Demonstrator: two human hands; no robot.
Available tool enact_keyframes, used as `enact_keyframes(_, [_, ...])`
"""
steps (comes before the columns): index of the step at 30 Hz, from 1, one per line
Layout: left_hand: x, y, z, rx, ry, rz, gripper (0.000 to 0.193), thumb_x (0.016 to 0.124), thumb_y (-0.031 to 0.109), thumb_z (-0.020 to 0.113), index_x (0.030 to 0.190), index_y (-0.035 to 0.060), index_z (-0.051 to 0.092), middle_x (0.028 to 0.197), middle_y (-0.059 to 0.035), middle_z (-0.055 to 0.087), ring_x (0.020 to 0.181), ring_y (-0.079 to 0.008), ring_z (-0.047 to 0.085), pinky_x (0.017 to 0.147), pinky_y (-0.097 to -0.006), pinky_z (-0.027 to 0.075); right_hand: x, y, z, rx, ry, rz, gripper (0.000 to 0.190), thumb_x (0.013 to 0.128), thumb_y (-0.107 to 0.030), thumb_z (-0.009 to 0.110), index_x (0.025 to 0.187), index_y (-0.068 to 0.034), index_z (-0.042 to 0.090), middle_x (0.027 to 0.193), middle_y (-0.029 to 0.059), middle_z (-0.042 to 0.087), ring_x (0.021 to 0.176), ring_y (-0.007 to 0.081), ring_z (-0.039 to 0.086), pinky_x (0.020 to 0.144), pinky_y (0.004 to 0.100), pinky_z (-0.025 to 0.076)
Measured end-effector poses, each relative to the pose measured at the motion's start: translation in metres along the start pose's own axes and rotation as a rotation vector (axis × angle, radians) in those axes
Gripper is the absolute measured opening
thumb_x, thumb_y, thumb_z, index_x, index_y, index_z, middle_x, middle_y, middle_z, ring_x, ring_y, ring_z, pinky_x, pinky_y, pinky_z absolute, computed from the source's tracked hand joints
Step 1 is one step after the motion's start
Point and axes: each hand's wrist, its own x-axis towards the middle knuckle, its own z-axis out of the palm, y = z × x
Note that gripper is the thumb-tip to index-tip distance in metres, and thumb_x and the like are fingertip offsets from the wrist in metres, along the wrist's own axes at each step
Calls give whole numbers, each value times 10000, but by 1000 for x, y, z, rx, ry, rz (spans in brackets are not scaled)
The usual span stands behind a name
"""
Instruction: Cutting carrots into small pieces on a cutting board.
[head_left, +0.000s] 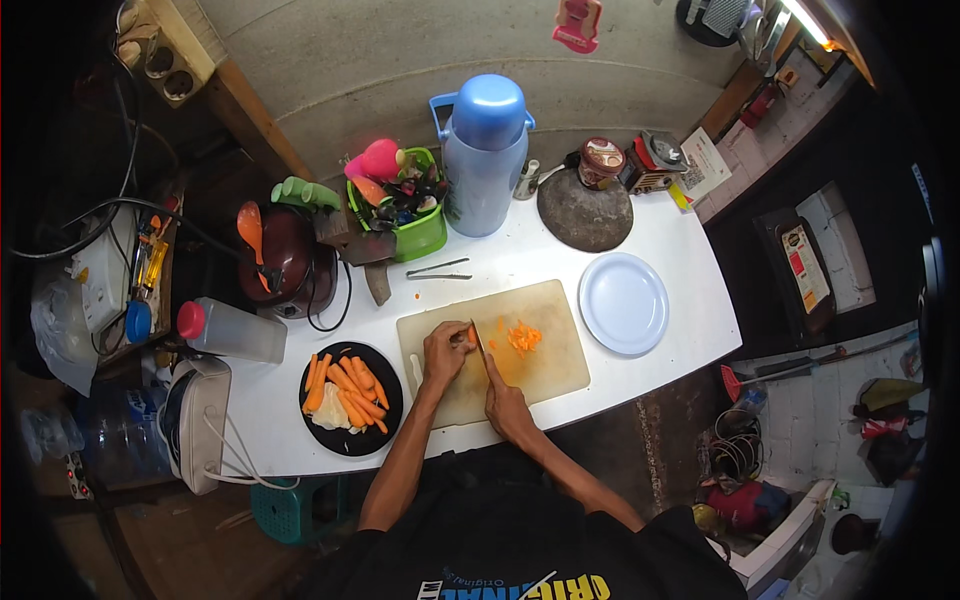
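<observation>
On the cutting board (555, 375), my left hand (445, 351) holds a piece of carrot (472, 334) between its fingertips. My right hand (507, 409) grips a kitchen knife (478, 340), its blade against or very near the carrot. Small cut carrot pieces (524, 339) lie to the right of the blade, with a few bits beside them. Left of the board, a black plate (351, 446) carries several peeled carrots (360, 382) and a pale piece that looks like cabbage (331, 411).
A light blue plate (623, 304) lies right of the board. Metal tongs (439, 270), a green basket (421, 238), a large blue flask (484, 172) and a stone mortar (585, 214) stand or lie behind it. A bottle (244, 335) lies at the left.
</observation>
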Motion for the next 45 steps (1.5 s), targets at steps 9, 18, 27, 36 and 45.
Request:
enact_keyframes(9, [-5,-3,2,-39,36,21,423,686,-68,849,1093,-10,751,1046,-132,742,822,-192,707,768,-289,598,16,0,8,-46,10,37,682,944,-11,467,1595,-67,271,711,339,617,625,518,616,640,582,498])
enact_keyframes(18, [-12,-1,-1,25,56,79,428,685,6,885,1081,-14,725,1020,-148,730,870,-238,727,814,-320,590,28,5,4,-193,17,-41,759,897,-13,502,1606,-192,299,674,323,623,629,504,650,632,588,531])
enact_keyframes(27, [-13,2,-6,26,-3,20,436,709,35,881,1118,11,734,1039,-134,728,902,-226,717,845,-323,582,17,10,-22,-101,72,32,674,941,-53,481,1591,-158,334,642,313,609,589,493,628,605,570,520])
enact_keyframes(36, [-10,-2,-6,35,-19,24,474,708,84,904,1147,20,735,1045,-123,723,879,-206,697,828,-306,580,3,0,-13,-197,6,43,638,996,-111,486,1595,-71,270,692,331,627,628,509,635,654,583,519])
enact_keyframes(45, [-9,-5,-10,44,-40,61,492,708,98,911,1161,28,733,1042,-111,707,875,-198,688,821,-299,580,-3,6,-21,60,20,100,581,970,-116,532,1511,-26,339,775,348,646,760,528,653,745,594,492])
